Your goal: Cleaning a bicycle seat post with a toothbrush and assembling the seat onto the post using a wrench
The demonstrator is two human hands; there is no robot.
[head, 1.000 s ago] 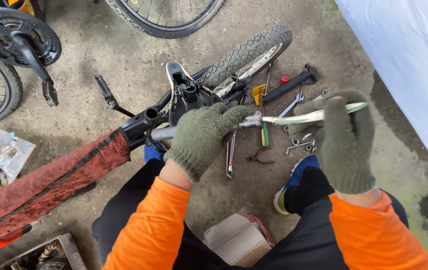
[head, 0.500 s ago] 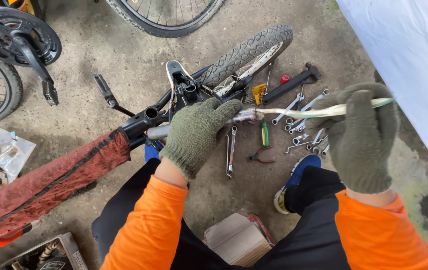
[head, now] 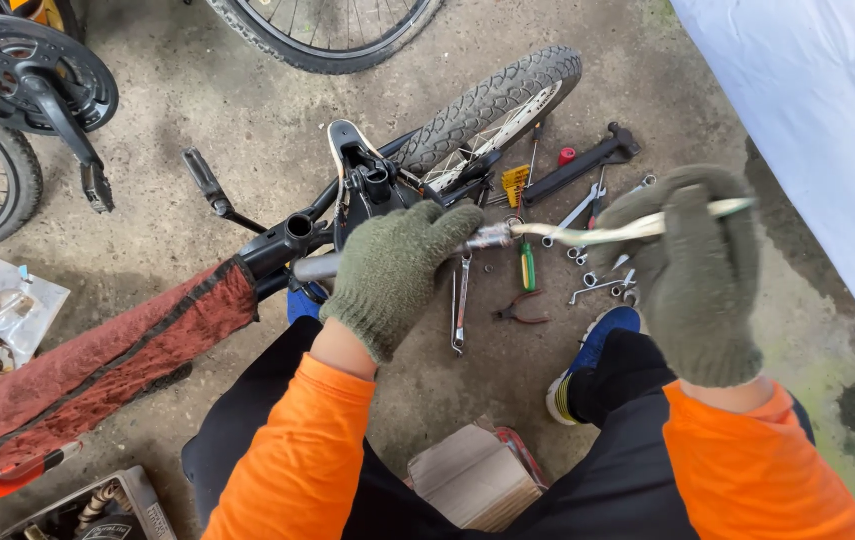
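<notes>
While the gloved fingers (head: 427,235) of the left hand (head: 392,280) curl shut around a grey metal tube (head: 315,267) lying across the bicycle frame (head: 287,240), the right hand (head: 697,270) is closed tight on a pale cable housing (head: 587,235) running from the tube's end out past its fist. Judging by this, the step in hand is drawing the housing from the tube; the next move calls for a steady, straight pull with the tube braced. Beneath lie spanners (head: 459,305), a green screwdriver (head: 527,265) and pliers (head: 517,310) on the concrete floor (head: 197,100), beside a knobbly tyre (head: 487,105). A red cloth (head: 107,365) wraps the frame at left.
</notes>
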